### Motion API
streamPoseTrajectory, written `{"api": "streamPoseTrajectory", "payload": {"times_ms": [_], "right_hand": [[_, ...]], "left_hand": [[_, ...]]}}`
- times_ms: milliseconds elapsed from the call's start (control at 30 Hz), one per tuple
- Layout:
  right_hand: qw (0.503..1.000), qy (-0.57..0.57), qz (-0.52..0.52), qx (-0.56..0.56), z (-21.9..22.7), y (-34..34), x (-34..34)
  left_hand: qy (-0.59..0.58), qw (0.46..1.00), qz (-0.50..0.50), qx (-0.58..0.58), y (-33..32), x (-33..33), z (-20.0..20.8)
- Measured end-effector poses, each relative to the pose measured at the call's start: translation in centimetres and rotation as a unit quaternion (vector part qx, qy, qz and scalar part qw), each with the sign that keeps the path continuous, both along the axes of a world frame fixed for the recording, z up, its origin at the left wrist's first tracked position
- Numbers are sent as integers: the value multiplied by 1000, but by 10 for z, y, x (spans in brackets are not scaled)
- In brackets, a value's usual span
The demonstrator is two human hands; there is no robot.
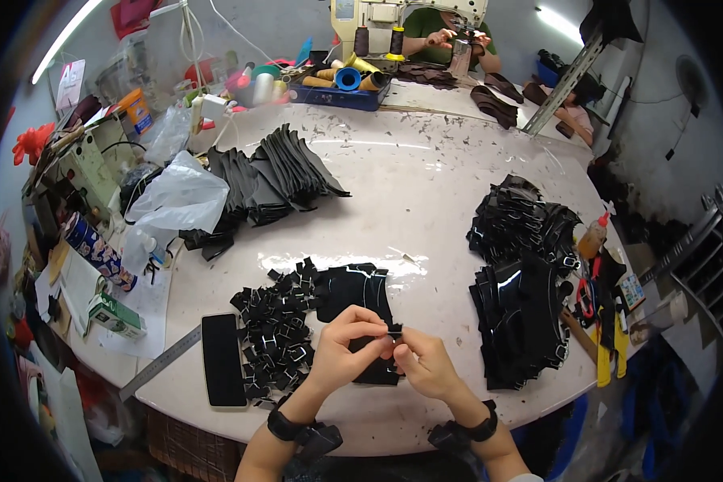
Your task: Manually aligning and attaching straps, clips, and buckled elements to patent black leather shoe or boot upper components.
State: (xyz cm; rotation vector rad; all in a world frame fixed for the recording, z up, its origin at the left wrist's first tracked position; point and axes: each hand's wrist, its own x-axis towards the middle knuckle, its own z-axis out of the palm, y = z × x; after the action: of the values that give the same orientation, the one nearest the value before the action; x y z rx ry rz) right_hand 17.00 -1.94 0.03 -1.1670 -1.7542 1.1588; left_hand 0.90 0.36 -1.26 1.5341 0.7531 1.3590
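Note:
My left hand (348, 345) and my right hand (427, 365) meet at the front middle of the table, fingers pinched together. Between their fingertips is a small black strap piece (394, 329); whether it carries a buckle is hidden. Under the hands lies a black leather-like panel (345, 293), partly covered by my left hand. Just left of it spreads a heap of small black straps with silver buckles (277, 329). A black band circles each wrist.
A phone (224, 360) and a steel ruler (161, 363) lie left of the heap. Stacked dark panels (277, 177) are at the back left, buckled black pieces (522, 321) at right. Yellow-handled scissors (604, 353) lie beyond. Another person works at a sewing machine (369, 32) across the table.

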Motion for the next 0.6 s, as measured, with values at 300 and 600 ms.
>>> {"api": "streamPoseTrajectory", "payload": {"times_ms": [300,600], "right_hand": [[997,68,0,45,-6,-5,3],[992,-28,-11,120,-1,-1,3]], "left_hand": [[7,980,-196,-38,4,-4,5],[1,964,-174,-203,0,-8,9]]}}
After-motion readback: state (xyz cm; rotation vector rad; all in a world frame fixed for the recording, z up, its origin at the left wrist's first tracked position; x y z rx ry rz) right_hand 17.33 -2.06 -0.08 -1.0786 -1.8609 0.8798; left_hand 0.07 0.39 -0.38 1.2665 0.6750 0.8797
